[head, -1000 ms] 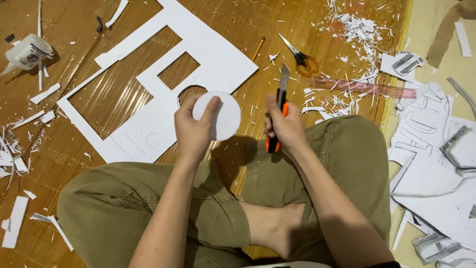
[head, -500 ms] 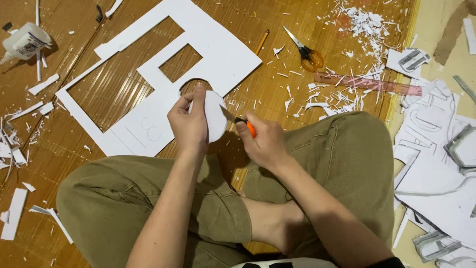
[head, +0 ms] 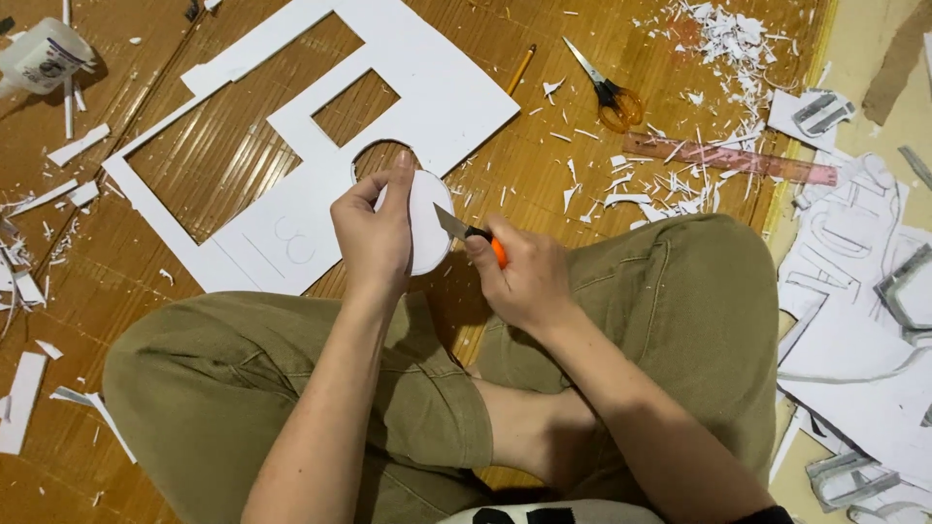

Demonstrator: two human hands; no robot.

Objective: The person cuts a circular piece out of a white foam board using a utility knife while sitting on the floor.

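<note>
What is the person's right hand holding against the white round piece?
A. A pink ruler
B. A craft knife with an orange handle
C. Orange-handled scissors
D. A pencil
B. The right hand grips an orange-handled craft knife, its blade tip on the edge of the white disc held by the left hand; the scissors, pencil and ruler lie on the floor.

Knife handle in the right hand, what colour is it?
Orange, on the knife handle in the right hand; head view.

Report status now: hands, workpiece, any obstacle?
Left hand grips white disc. Right hand holds orange knife, blade at disc edge. Nothing in the way.
</note>
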